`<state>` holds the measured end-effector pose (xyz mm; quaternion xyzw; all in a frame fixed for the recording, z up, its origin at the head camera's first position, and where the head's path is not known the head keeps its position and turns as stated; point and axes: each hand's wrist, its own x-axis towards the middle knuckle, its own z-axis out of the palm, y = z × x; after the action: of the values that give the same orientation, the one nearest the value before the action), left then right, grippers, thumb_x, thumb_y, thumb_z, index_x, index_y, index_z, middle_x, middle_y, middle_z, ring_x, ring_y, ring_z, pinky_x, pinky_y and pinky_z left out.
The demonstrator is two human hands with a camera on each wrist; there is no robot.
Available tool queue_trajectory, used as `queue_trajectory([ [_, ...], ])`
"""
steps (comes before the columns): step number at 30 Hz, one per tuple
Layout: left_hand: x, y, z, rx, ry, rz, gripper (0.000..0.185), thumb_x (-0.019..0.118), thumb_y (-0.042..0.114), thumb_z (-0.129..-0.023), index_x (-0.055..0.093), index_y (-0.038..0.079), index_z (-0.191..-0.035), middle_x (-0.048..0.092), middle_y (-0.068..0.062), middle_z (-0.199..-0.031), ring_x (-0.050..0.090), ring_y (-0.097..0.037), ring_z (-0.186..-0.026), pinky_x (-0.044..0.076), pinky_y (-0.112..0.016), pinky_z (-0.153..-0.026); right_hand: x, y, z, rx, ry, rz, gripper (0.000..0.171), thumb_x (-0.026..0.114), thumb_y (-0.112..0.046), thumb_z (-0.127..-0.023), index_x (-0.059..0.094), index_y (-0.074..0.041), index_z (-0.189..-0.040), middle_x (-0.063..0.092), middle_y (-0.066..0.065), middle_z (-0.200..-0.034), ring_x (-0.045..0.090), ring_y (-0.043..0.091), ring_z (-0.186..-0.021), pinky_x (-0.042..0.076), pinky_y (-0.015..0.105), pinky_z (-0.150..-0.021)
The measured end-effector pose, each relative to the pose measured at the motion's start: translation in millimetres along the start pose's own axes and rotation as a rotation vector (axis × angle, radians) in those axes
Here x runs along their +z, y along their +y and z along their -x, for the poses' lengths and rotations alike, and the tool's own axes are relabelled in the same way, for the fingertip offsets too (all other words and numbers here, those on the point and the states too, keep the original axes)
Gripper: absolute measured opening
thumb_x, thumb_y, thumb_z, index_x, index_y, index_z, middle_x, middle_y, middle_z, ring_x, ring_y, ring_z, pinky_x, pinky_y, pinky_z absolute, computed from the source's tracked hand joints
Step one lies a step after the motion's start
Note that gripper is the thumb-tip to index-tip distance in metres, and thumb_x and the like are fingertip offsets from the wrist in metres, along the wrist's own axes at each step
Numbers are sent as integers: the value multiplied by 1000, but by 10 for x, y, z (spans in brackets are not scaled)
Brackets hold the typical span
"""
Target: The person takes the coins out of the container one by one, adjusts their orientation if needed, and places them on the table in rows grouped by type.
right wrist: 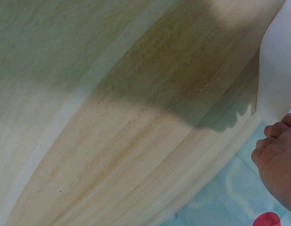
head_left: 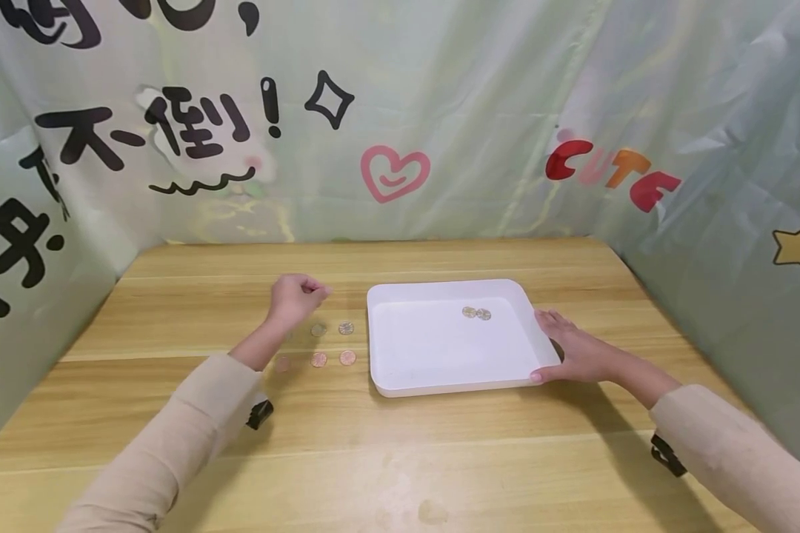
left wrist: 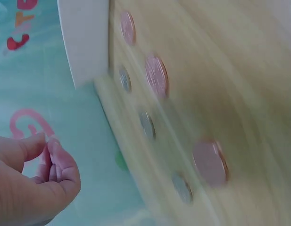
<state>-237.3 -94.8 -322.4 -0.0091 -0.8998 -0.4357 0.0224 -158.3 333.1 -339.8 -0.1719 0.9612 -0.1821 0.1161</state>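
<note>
My left hand (head_left: 295,300) is raised above the table, left of the white tray, its thumb and forefinger tips pressed together. In the left wrist view those fingertips (left wrist: 50,140) meet; I cannot tell whether anything small is between them. Below it lie silver coins (head_left: 346,328) in one row and copper coins (head_left: 347,358) in a nearer row. My right hand (head_left: 576,354) holds the white tray (head_left: 433,385) by its right end, the thumb at the near corner and the other fingers farther back along the rim. Two silver coins (head_left: 476,313) lie side by side in the tray.
The wooden table (head_left: 400,451) reaches back to a printed cloth (head_left: 480,111), which also hangs along both sides. Dark wrist-camera mounts (head_left: 260,414) sit under the sleeves. The tray's raised rim stands between the coin rows and the coins inside it.
</note>
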Motion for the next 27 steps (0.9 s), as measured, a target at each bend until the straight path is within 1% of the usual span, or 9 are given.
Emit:
queue_trajectory([
  [5, 227, 129, 8, 54, -8, 80, 22, 65, 16, -87, 67, -5, -92, 66, -15, -79, 63, -21, -68, 43, -17, -54, 14, 14, 17, 6, 1, -3, 112, 76, -43, -70, 12, 14, -142, 12, 37, -147, 11, 54, -134, 17, 66, -103],
  [9, 396, 251, 16, 87, -9, 147, 21, 66, 15, -85, 68, -5, -89, 66, -14, -78, 60, -18, -66, 43, -16, -55, 21, 29, 24, 3, 6, 1, 111, 76, -43, -70, 12, 14, -142, 13, 37, -147, 11, 54, -134, 17, 66, -103],
  [12, 517, 346, 24, 101, -12, 190, 19, 67, 14, -85, 69, -4, -89, 67, -16, -78, 58, -17, -64, 42, -16, -55, 24, 38, 25, 2, 6, 2, 111, 76, -43, -70, 12, 13, -142, 13, 36, -147, 11, 54, -134, 18, 66, -103],
  [13, 554, 380, 28, 102, -16, 202, 19, 67, 15, -85, 69, -4, -89, 67, -15, -78, 58, -17, -65, 42, -15, -55, 24, 41, 25, 3, 6, 2, 111, 76, -43, -70, 12, 13, -142, 13, 36, -147, 11, 54, -134, 18, 66, -103],
  [14, 590, 419, 36, 99, -19, 218, 19, 67, 15, -85, 69, -3, -89, 67, -15, -78, 60, -21, -66, 41, -15, -54, 24, 41, 27, 2, 8, 1, 111, 76, -43, -70, 13, 14, -142, 13, 37, -147, 12, 54, -134, 18, 66, -103],
  [17, 679, 531, 49, 100, -38, 256, 17, 67, 15, -85, 69, -1, -89, 66, -12, -76, 62, -24, -68, 41, -16, -54, 24, 32, 30, 2, 9, -2, 111, 76, -43, -70, 13, 14, -142, 14, 37, -146, 12, 54, -133, 18, 66, -103],
  [19, 723, 611, 54, 104, -49, 274, 17, 67, 16, -85, 69, -1, -89, 65, -10, -75, 62, -23, -68, 41, -16, -53, 21, 21, 31, 3, 9, -7, 111, 76, -43, -70, 13, 14, -141, 14, 37, -146, 12, 54, -133, 18, 66, -103],
  [24, 824, 790, 19, 149, -56, 305, 16, 68, 15, -84, 69, -1, -88, 67, -13, -77, 65, -27, -72, 42, -16, -54, 12, 7, 15, -1, 7, -10, 111, 76, -43, -70, 13, 14, -142, 14, 37, -146, 12, 54, -134, 18, 66, -103],
  [27, 891, 904, -9, 165, -59, 305, 16, 69, 15, -83, 70, -1, -89, 68, -14, -79, 65, -25, -72, 42, -15, -54, 5, 7, 0, 0, 2, -10, 112, 76, -43, -70, 12, 14, -142, 13, 36, -147, 11, 54, -134, 18, 66, -103],
])
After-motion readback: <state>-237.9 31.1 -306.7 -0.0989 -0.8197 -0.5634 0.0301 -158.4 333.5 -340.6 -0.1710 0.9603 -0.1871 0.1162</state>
